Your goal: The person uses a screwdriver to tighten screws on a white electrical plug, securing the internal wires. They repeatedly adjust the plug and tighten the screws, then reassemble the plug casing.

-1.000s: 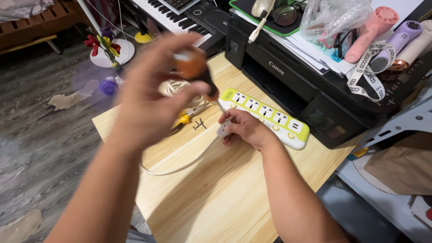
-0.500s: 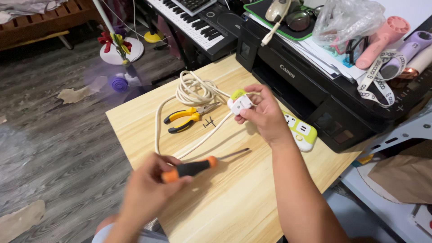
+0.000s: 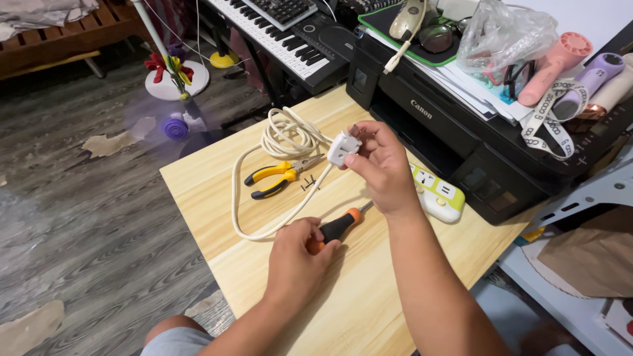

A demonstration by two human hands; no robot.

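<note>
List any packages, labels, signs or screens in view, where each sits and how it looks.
Clear plastic bag: crumpled, on top of the black printer, upper right.
Printed ribbon: white strip with dark lettering, draped over the printer's right side.
Brown paper bag: creased, lower right, beside the table.
Screens: none visible.

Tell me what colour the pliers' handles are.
Yellow and black, on the pliers, seen from the head view.

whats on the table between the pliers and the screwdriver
In the head view, a stretch of the white cord runs between the yellow-handled pliers and the screwdriver under the left hand; otherwise bare wood.
</note>
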